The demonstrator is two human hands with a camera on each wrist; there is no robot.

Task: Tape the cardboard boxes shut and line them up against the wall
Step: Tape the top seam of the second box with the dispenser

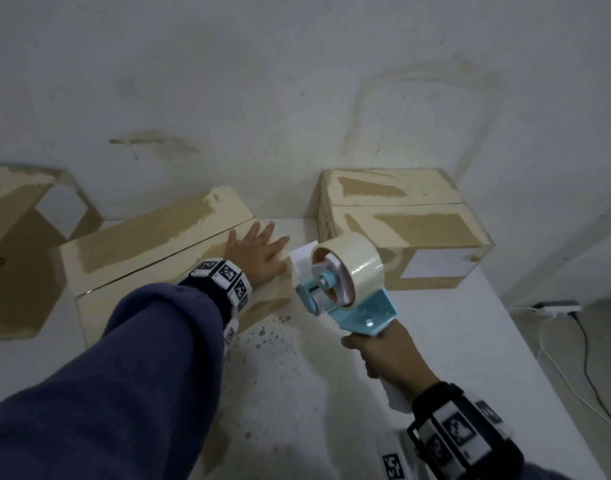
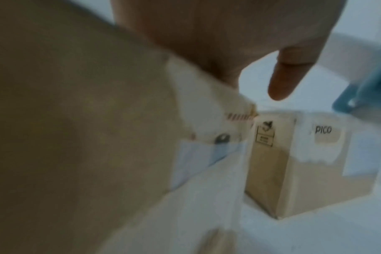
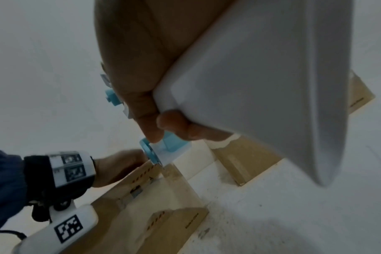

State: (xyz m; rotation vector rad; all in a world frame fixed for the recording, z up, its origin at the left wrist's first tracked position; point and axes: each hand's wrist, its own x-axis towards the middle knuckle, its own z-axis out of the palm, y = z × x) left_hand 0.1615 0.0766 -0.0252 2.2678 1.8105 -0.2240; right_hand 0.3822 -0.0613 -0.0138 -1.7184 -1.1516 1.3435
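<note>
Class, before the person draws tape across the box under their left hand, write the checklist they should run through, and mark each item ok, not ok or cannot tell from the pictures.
1. Flaps of the middle box held closed: ok, the left hand presses flat on top.
2. Grip on the tape dispenser: ok, the right hand is curled round its handle.
3. Tape roll loaded: ok.
4. Tape end stuck to the box: cannot tell.
5. Seam already taped: not ok, it shows bare.
6. Right box against the wall: ok.
</note>
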